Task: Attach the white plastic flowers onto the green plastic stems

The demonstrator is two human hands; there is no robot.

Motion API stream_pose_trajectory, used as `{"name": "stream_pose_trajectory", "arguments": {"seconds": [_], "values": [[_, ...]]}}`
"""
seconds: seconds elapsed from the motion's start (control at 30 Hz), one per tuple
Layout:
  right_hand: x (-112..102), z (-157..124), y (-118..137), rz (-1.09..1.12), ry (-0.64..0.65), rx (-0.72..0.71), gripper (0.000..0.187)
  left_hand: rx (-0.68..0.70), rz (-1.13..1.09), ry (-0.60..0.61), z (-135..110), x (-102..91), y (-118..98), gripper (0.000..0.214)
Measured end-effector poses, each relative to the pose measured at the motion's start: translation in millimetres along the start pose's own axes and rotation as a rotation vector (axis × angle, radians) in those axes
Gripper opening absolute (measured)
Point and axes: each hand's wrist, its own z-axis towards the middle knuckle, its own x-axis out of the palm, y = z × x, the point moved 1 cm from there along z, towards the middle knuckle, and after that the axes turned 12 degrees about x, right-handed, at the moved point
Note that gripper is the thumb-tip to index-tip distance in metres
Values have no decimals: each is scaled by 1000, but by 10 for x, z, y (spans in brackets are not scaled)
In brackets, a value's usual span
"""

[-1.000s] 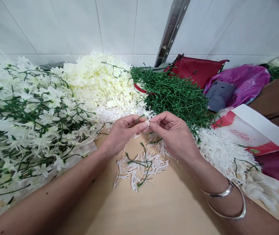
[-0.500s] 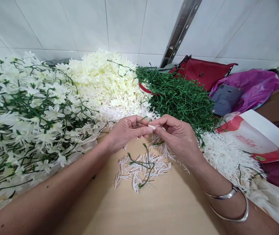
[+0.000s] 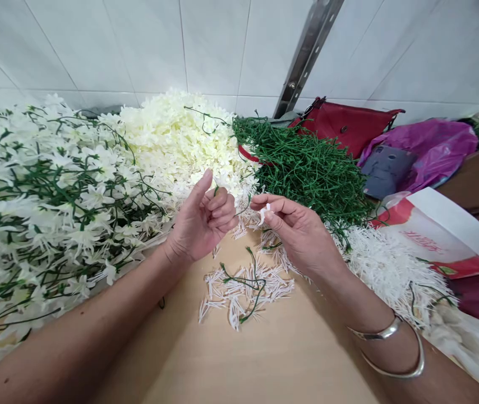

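My left hand (image 3: 203, 219) is turned palm up with its thumb raised and its fingers curled in. A thin green artificial stem (image 3: 243, 211) runs from those fingers, with a bit of green showing by the index finger. Just to the right, my right hand (image 3: 296, 230) pinches a small white petal piece (image 3: 263, 214) between thumb and fingers. Below both hands, white stamen pieces (image 3: 273, 286) lie scattered on the table, with a green stem (image 3: 260, 289) across them.
Finished-looking white flowers (image 3: 83, 213) fill the left side. Behind stand heaps of cream blossoms (image 3: 176, 129) and green stems (image 3: 307, 163). To the right are white stamens (image 3: 391, 269), a red bag (image 3: 349, 123), a phone (image 3: 386, 168), a purple plastic bag (image 3: 437, 140) and a red-white package (image 3: 428, 235).
My hands have come apart from each other. The left thumb has lifted off the white piece and the left hand has rolled palm up; the right hand keeps the white piece.
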Motion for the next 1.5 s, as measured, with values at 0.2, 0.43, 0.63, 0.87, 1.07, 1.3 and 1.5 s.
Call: {"name": "stream_pose_trajectory", "arguments": {"seconds": [0.2,0.43,0.63,0.87,1.07,1.3,1.5], "values": [[0,-14,5,-10,35,26,18,-15,38,156,-6,8,141,73],[-36,-8,57,-64,24,-62,14,163,433,201,-45,-40,216,33],[-57,-19,136,-128,89,-170,15,112,532,293,-82,21,235,27],[-122,-16,139,-84,133,-76,16,146,601,246,-47,-79,226,21],[-201,61,79,-50,-7,-67,23,277,783,238,-59,-76,159,18],[-157,46,52,-53,-20,1,26,248,719,165,-95,-10,157,17],[-133,14,33,0,-17,102,29,198,615,109,-71,16,152,19]]}}
